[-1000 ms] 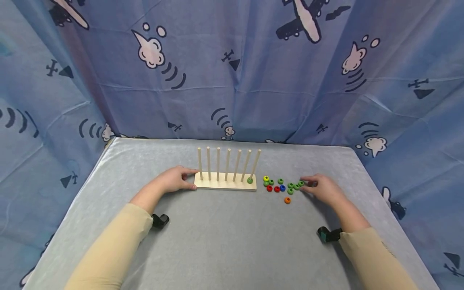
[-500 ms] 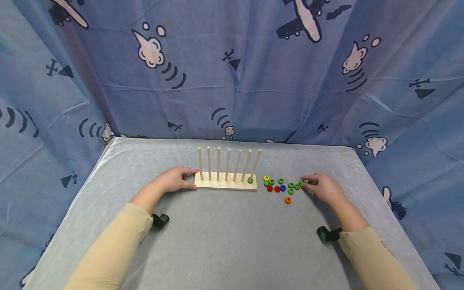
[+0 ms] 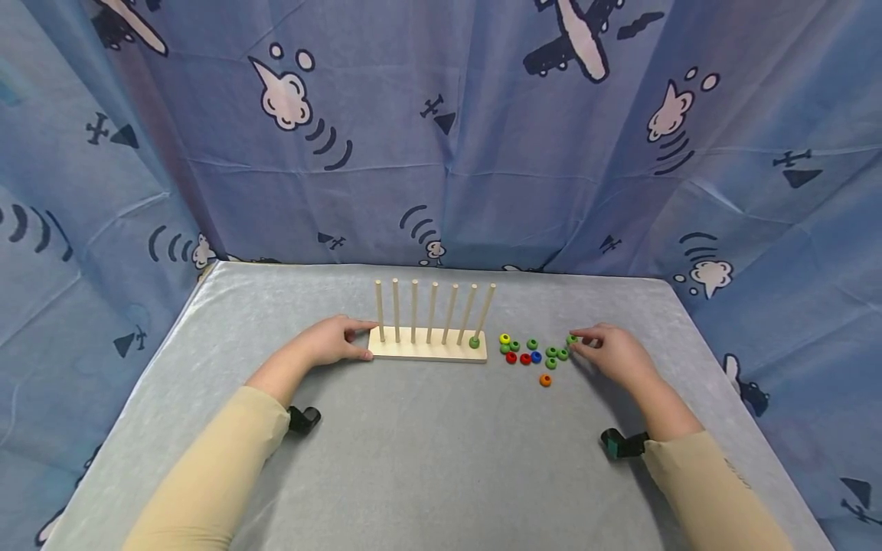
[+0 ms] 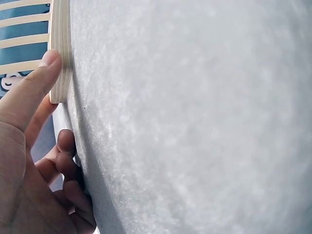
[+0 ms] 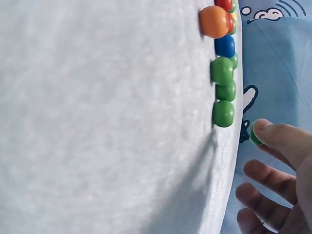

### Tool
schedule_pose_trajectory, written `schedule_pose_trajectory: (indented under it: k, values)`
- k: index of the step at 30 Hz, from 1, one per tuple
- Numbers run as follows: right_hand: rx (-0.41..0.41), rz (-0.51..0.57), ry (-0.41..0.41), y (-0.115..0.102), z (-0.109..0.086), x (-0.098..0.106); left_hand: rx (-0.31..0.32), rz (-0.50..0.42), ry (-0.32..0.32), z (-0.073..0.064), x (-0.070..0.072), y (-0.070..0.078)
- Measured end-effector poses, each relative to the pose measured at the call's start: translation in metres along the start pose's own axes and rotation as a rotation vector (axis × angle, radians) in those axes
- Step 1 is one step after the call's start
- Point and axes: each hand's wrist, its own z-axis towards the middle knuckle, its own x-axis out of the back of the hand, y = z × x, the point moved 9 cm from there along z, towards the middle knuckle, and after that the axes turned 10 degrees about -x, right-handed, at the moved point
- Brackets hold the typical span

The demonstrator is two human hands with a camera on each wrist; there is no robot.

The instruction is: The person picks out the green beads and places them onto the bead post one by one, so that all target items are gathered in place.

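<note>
A pale wooden peg board (image 3: 427, 351) with a row of several upright pegs stands on the table. One green bead (image 3: 474, 343) sits at the foot of its rightmost peg. My left hand (image 3: 329, 342) grips the board's left end, thumb on the front edge and index finger behind, as the left wrist view shows. To the right, my right hand (image 3: 615, 355) pinches a green bead (image 5: 255, 137) between thumb and index finger, raised above the table in the right wrist view. The other fingers (image 5: 265, 209) of that hand are loosely bent.
Loose beads lie between the board and my right hand: several green, a yellow bead (image 3: 504, 338), two red, a blue bead (image 3: 536, 357) and, nearest me, an orange bead (image 3: 545, 380). Behind the grey-covered table (image 3: 427, 459) hangs a blue patterned curtain (image 3: 441, 153).
My right hand has taken hold of the rightmost green bead and lifted it slightly from the table. The left hand and the board have stayed in place.
</note>
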Motion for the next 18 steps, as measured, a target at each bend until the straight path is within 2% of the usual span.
schedule_pose_trajectory:
  k: [7,18]
  values:
    - [-0.001,0.016,0.022,-0.014,0.001,0.008,0.001,-0.001,-0.001,0.0,0.0,0.0]
    - [0.066,0.061,0.103,-0.059,-0.006,0.026,0.007,-0.003,-0.002,0.0,0.0,-0.001]
